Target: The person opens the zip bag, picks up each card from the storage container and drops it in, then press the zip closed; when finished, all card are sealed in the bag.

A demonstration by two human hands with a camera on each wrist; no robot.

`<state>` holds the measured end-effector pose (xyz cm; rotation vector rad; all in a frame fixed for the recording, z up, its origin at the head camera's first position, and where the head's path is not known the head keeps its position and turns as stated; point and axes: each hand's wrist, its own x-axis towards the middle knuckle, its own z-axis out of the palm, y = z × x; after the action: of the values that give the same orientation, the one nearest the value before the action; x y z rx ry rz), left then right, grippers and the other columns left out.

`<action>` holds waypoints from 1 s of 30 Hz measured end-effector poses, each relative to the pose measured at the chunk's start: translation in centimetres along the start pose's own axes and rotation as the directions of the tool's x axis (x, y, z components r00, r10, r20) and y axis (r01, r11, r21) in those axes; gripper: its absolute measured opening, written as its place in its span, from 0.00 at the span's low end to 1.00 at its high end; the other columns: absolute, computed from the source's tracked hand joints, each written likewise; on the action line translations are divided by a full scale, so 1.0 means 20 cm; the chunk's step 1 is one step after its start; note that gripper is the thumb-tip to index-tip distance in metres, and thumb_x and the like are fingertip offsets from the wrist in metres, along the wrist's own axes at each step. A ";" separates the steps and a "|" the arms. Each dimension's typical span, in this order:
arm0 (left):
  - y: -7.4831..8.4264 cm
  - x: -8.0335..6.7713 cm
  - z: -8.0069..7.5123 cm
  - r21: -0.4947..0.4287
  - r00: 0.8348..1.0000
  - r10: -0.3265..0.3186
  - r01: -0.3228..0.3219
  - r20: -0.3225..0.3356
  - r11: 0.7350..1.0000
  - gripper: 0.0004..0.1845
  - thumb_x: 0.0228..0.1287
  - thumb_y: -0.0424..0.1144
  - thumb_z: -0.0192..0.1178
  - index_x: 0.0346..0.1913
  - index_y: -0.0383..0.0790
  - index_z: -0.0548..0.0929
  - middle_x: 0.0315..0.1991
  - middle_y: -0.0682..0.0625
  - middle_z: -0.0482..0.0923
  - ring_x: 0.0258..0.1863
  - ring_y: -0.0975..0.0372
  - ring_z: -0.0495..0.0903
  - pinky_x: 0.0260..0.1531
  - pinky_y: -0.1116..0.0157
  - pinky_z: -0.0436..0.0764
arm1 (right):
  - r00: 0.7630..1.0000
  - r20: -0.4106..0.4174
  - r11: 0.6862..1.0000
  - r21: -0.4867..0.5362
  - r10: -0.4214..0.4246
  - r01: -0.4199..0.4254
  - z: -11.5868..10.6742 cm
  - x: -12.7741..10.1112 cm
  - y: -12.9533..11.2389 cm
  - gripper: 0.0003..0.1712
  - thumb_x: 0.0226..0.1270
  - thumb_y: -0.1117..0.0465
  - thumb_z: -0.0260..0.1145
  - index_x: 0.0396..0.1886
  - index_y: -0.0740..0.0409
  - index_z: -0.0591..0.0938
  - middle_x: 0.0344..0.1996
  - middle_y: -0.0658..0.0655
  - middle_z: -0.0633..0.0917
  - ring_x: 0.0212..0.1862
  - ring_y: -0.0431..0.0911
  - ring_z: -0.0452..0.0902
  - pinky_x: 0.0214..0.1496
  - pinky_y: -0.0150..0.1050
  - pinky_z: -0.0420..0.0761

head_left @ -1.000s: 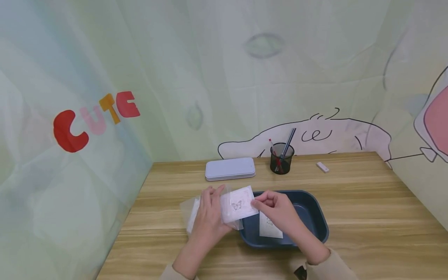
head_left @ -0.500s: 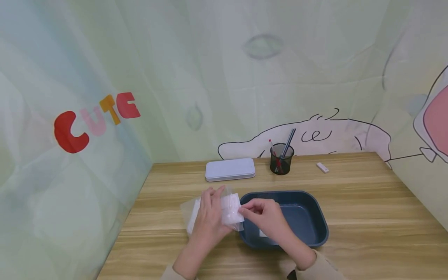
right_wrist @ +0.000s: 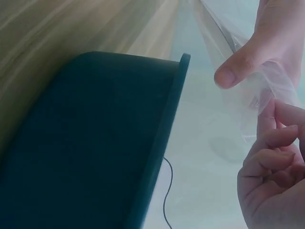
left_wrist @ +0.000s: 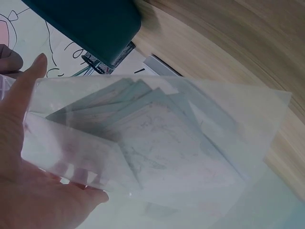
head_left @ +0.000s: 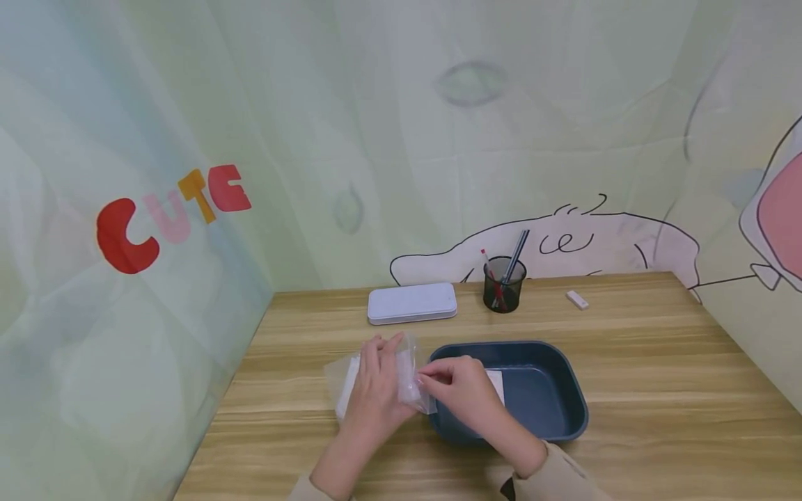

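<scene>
My left hand [head_left: 374, 393] grips a clear plastic bag [head_left: 409, 362] above the table, just left of the dark blue tray [head_left: 581, 400]. Several white paper cards [left_wrist: 164, 143] with faint printing lie fanned inside the bag in the left wrist view. At the bag's mouth my right hand [head_left: 473, 396] pinches with thumb and index finger, the tips partly covered by the plastic film. The card between them has mostly gone into the bag and its edge is hard to see. Another white card [head_left: 497, 381] lies in the tray, partly hidden by the right hand.
A white flat case [head_left: 412, 303] sits at the back of the wooden table. Next to it stands a black mesh pen cup [head_left: 502, 296] with several pens. A small white eraser-like block [head_left: 577, 300] lies to the right. Printed curtains [head_left: 351, 125] hang behind.
The right hand has moved left towards the bag, and the butterfly-printed card that stuck out of it has slid inside. The left hand has stayed in place.
</scene>
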<state>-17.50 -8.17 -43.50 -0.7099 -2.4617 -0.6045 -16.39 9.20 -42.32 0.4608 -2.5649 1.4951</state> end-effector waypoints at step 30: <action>-0.01 0.00 -0.02 -0.013 0.999 -0.039 0.039 0.012 0.999 0.65 0.13 0.46 0.85 0.66 0.33 0.63 0.52 0.38 0.64 0.61 0.45 0.63 0.64 0.55 0.65 | 0.943 0.078 0.738 -0.644 0.324 -0.201 -0.22 -0.06 0.36 0.36 0.40 0.53 0.82 0.54 0.56 0.81 0.43 0.62 0.77 0.30 0.50 0.74 0.30 0.50 0.80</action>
<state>-17.51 -8.42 -43.27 -0.6736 -2.4894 -0.6331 -17.88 16.61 -46.44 0.1438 -3.1599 0.5547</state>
